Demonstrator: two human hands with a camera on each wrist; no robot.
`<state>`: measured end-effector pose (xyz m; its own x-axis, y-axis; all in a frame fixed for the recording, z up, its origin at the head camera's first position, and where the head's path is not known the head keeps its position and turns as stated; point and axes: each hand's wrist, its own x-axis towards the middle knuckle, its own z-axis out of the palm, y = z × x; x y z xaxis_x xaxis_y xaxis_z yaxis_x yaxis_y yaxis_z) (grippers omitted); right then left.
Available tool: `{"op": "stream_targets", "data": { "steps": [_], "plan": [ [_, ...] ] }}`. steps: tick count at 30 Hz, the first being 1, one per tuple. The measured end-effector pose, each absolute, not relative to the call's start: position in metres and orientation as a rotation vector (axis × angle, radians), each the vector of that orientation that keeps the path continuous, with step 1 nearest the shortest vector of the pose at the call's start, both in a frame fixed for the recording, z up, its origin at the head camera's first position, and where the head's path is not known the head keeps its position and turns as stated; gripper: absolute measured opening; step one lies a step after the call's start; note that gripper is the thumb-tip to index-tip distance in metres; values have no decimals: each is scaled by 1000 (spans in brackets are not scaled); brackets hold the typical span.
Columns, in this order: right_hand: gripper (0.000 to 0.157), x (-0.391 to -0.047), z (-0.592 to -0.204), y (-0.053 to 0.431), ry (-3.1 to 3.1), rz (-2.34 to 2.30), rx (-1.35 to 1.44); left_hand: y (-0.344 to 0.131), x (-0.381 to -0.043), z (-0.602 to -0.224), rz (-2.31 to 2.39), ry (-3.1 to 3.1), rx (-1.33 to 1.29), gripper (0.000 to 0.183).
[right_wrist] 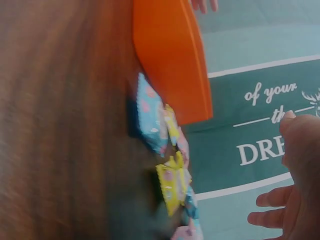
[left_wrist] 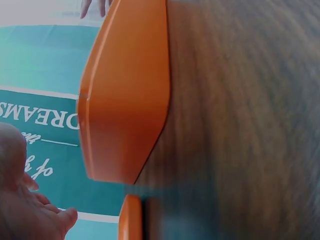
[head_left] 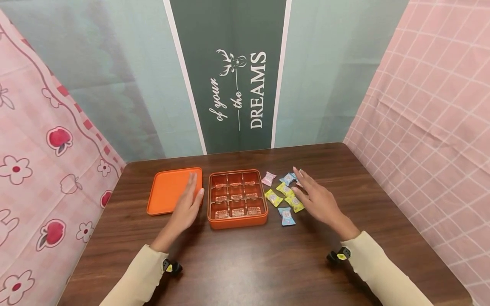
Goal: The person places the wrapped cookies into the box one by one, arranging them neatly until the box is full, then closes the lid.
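An orange box with nine clear-lined compartments sits mid-table, its compartments holding nothing. Left of it lies a flat orange lid. My left hand hovers by the lid's right side, fingers straight, holding nothing. To the box's right are several wrapped candies: a blue candy nearest me, a yellow candy, a pink candy and others. Over the right edge of this group is my right hand, fingers extended and nothing in its grasp; it partly covers a pink candy. In the right wrist view the blue candy lies near the box's corner.
The dark wooden table carries all of this. A green and teal cloth with printed lettering hangs behind its far edge. Pink patterned cloth stands at the left, pink gridded cloth at the right.
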<state>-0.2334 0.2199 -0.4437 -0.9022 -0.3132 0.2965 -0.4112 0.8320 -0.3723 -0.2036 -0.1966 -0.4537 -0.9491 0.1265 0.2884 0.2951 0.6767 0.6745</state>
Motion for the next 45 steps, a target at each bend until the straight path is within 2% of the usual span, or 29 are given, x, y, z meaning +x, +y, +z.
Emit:
{"op": "stream_targets", "data": {
  "steps": [9,23,32,45],
  "plan": [
    [64,-228,-456,218,-2803,625,558,-188,-204,-468,-1187,-2666,-344,58],
    [46,-225,-475,217,-2802,605,549,-184,-196,-480,-1305,-2673,-364,60],
    [40,-223,-480,214,-2810,587,534,-183,-192,-485,-1383,-2696,-319,60],
    [35,-221,-479,211,-2785,541,560,-179,-190,-486,-1379,-2655,-393,57]
  ]
}}
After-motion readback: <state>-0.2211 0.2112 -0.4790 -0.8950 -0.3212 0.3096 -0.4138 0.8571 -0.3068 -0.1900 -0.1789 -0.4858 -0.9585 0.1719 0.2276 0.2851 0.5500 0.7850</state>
